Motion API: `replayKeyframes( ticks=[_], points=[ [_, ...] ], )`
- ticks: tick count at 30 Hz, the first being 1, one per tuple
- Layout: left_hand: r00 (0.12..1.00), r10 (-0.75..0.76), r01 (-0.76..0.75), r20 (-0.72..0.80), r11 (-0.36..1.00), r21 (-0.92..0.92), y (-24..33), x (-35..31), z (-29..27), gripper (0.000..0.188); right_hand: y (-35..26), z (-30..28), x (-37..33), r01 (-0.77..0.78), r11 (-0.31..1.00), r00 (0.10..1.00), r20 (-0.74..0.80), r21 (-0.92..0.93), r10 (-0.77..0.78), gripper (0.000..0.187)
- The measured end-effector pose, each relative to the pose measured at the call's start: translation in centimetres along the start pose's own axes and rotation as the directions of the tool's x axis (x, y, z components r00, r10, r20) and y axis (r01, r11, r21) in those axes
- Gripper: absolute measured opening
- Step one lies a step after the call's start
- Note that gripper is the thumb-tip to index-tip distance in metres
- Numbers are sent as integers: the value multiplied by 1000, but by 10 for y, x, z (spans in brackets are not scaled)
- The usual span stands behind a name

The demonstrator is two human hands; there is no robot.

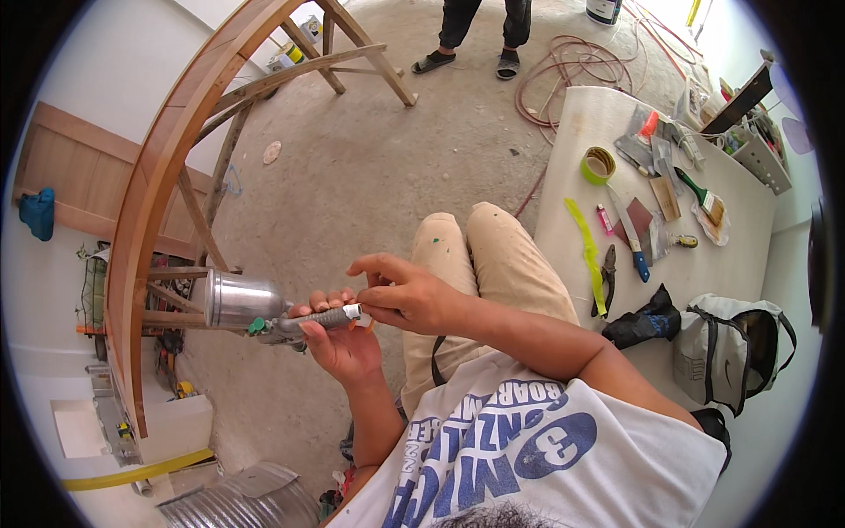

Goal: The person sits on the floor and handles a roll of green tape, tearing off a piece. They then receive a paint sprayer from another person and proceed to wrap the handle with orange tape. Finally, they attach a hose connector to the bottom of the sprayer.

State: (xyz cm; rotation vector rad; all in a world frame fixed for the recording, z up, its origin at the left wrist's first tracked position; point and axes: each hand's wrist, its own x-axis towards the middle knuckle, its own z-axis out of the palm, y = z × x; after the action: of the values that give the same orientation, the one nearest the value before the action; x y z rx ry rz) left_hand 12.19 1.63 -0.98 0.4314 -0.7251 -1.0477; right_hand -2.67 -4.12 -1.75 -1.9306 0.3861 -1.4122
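Observation:
A spray gun (282,327) with a silver metal cup (239,299) lies sideways over my lap's left side. My left hand (348,352) is closed around its ribbed handle, palm up, the thumb along the near side. White wrapping that looks like tape (352,311) covers the handle's end. Beside that end my right hand (400,295) has its thumb and lower fingers pinched together, while the index finger reaches out above. What the pinch holds is hidden. A small orange piece (363,326) shows under the white end, between the hands.
On the right, a pale work surface (563,176) bears green tape (598,165), pliers (609,268), a putty knife (635,238), a brush (704,198) and a bag (735,348). A wooden frame on trestles (189,114) stands left. Ahead are a coiled hose (572,66) and another person's feet (508,66).

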Motion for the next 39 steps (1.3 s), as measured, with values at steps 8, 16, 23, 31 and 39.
replayKeyframes(
  ticks=[8,16,23,31,39],
  points=[
    [993,5,-5,-115,1000,0,-3,-1,-1,21,-13,11,1,-330,914,943,50,235,328,16],
    [987,98,-79,-125,986,144,-6,1,2,26,-17,-14,16,-573,791,814,259,217,519,20],
    [995,20,-13,-96,998,67,-7,0,-7,27,7,-30,23,-866,225,494,694,447,523,21],
    [996,-36,41,-76,997,59,-9,0,-13,28,13,-45,30,-807,504,541,730,309,418,19],
    [994,65,-50,-89,986,159,-14,4,-15,32,0,-10,18,-815,332,552,465,474,692,17]
  ],
)
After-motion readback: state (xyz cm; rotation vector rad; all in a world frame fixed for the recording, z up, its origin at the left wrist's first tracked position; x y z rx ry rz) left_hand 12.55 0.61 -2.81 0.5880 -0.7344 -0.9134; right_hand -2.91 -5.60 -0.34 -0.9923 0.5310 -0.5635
